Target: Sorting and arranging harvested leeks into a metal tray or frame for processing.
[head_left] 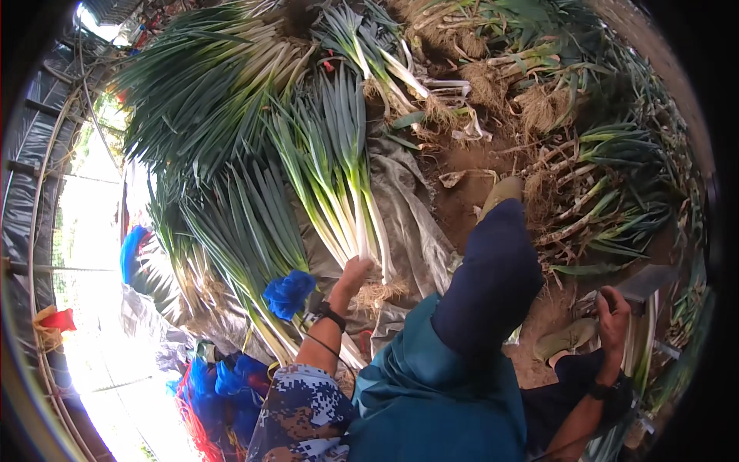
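My left hand point(356, 276) is closed round the white lower stems of a bunch of leeks point(332, 173), just above their tan roots point(381, 294). The green leaves of this bunch point away from me over a grey cloth. Low on the right side, my right hand point(613, 314) is closed beside my leg, its fingers curled on a knife with a broad grey blade point(647, 282). The knife's handle is mostly hidden by the hand. Another pile of leeks point(250, 223) lies left of my left hand, with a blue bundle of netting point(289, 294) by my wrist.
A large heap of leeks point(208, 92) spreads at the far left. Untrimmed leeks with soil-covered roots point(543, 108) lie at the far right and along the right side. Grey cloth point(412, 200) covers part of the brown soil point(466, 165). Blue net bags point(223, 385) sit at lower left.
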{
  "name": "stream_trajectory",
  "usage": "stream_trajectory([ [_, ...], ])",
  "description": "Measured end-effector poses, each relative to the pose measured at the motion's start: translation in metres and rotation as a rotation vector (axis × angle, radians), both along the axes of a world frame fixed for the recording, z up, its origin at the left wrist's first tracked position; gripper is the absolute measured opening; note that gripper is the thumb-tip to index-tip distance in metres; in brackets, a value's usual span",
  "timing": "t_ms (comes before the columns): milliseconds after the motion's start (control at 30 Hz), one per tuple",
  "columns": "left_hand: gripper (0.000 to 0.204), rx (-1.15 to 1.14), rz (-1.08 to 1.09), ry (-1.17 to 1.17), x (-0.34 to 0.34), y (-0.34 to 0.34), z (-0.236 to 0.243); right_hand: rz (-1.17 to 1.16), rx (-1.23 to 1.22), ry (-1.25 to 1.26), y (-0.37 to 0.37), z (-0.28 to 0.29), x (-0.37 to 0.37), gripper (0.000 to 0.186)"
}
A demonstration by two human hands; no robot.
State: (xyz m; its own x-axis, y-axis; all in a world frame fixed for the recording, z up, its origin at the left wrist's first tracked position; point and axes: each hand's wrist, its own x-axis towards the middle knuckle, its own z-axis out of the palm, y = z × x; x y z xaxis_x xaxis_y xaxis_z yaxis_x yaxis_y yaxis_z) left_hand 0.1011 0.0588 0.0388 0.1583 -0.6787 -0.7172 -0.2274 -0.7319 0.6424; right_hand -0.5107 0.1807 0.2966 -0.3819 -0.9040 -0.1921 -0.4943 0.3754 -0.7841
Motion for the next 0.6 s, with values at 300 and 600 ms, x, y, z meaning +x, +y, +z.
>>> stream_trajectory([
  [300, 0.023, -0.180, 0.317, 0.847, 0.006, 0.006, 0.174, 0.053, -0.220, -0.214, -0.063, 0.086, 0.047, 0.023],
  [600, 0.031, -0.350, 0.220, 0.873, -0.021, 0.065, 0.378, 0.321, -0.198, -0.759, -0.225, 0.070, 0.326, 0.054],
])
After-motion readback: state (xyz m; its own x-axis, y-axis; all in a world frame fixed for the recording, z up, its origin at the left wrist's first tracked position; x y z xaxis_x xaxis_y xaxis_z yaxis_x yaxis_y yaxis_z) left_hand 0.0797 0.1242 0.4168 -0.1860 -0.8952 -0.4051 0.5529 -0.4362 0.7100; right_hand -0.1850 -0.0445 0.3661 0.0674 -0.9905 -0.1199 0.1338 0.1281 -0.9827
